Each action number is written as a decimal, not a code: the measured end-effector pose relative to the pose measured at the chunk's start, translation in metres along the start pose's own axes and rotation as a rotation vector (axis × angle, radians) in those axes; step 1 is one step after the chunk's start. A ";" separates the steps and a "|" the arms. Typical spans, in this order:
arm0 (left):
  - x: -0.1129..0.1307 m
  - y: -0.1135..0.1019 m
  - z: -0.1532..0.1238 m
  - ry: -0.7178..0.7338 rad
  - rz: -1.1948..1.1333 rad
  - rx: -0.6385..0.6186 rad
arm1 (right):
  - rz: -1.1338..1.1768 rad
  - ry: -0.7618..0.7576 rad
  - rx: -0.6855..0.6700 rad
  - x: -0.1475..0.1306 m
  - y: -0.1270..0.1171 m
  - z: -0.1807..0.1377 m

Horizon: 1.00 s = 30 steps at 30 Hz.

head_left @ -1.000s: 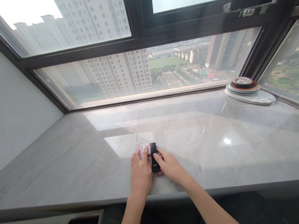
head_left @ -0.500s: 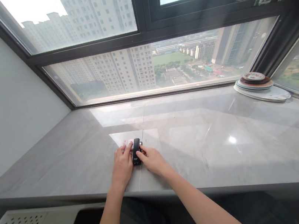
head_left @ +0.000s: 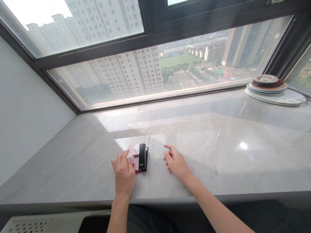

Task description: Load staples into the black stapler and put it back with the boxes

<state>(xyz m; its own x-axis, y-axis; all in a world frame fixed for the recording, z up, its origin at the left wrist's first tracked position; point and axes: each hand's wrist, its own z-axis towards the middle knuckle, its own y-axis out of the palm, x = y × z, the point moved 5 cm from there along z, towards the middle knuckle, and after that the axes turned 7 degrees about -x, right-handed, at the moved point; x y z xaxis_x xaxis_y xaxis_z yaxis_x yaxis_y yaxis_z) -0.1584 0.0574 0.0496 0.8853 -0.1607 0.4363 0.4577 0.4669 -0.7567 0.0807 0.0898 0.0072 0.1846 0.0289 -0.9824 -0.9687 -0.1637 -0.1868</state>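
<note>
The left hand [head_left: 124,173] lay flat, its fingers stretched and close together, tips resting on a small red-and-white cardboard box [head_left: 133,151] without gripping it. Touching the box's right side lay a smooth black oblong stapler [head_left: 143,157]. The right hand [head_left: 175,163] sat apart from the stapler, fingers loosely curled, holding nothing. All rested near the front edge of a glossy grey stone sill [head_left: 236,147], which ran broad to either side. A stack of round plates [head_left: 271,89] stood well off, far right.
</note>
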 end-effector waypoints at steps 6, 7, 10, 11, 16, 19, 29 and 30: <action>0.088 0.007 -0.019 0.194 -0.147 0.002 | -0.700 -0.185 0.086 0.016 -0.116 -0.048; 0.109 0.023 -0.022 0.266 -0.142 -0.144 | -0.812 -0.180 0.049 0.019 -0.124 -0.054; 0.150 0.064 -0.031 0.338 -0.025 -0.388 | -1.078 -0.152 -0.007 0.024 -0.125 -0.067; 0.156 0.076 -0.033 0.339 0.021 -0.421 | -1.141 -0.145 -0.003 0.024 -0.121 -0.069; 0.155 0.100 -0.039 0.323 0.142 -0.472 | -1.262 -0.117 0.038 0.017 -0.104 -0.072; 0.154 0.099 -0.040 0.321 0.155 -0.468 | -1.270 -0.104 0.033 0.016 -0.104 -0.071; 0.159 0.098 -0.037 0.283 0.185 -0.500 | -1.292 -0.079 0.025 0.014 -0.103 -0.069; 0.159 0.098 -0.037 0.281 0.187 -0.501 | -1.293 -0.078 0.025 0.014 -0.104 -0.069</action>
<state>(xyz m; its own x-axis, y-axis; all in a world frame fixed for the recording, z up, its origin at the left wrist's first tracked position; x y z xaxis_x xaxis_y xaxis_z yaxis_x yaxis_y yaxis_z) 0.0301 0.0458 0.0268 0.9111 -0.3706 0.1803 0.2148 0.0535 -0.9752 0.1950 0.0389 0.0135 0.9741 0.2084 -0.0875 -0.0987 0.0441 -0.9941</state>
